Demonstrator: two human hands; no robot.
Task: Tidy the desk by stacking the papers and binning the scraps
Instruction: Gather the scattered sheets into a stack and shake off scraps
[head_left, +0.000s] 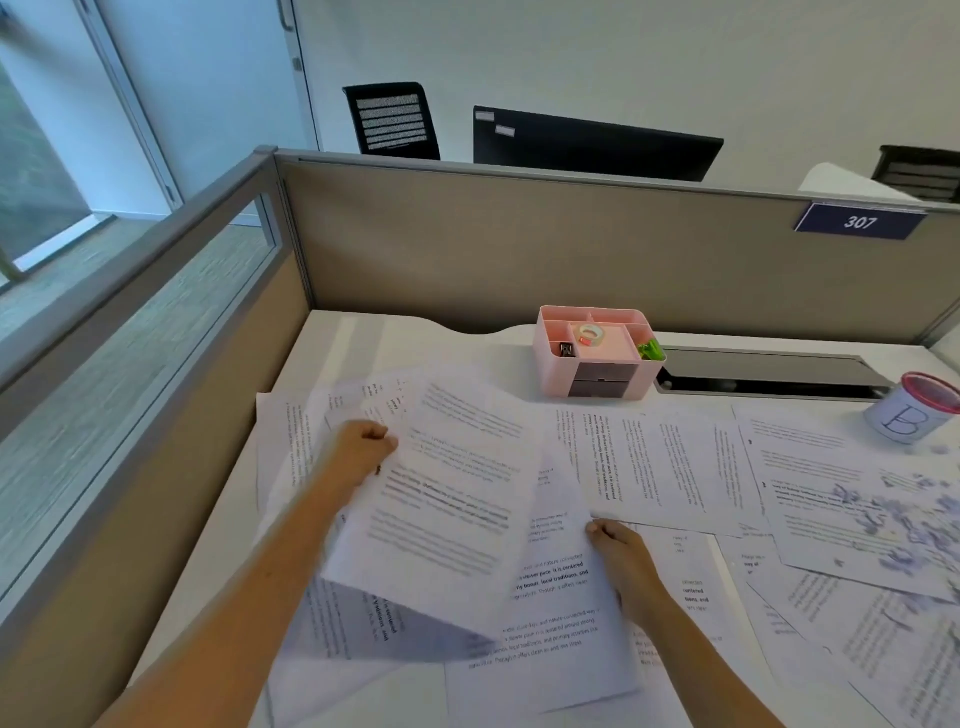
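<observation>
Hands: left hand (363, 447) grips a raised sheet (447, 493); right hand (615, 545) pinches another sheet's corner.
Papers (649, 457): strewn over the counter (332, 343).
Scraps (904, 519): at 3 o'clock.
Writing: sign (860, 222) "307"; cup (911, 408) "B".

The white surface (363, 332) carries overlapping printed papers (649, 457) across its near part, purple scraps (904, 525) at right, a pink organiser (597, 358) far centre, and a lettered cup (911, 415) far right.

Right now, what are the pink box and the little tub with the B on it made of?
The pink desk organiser box looks like matte moulded plastic, with smooth rounded walls. The small white tub with a red rim seems plastic or coated card; too blurred to be sure.
</observation>
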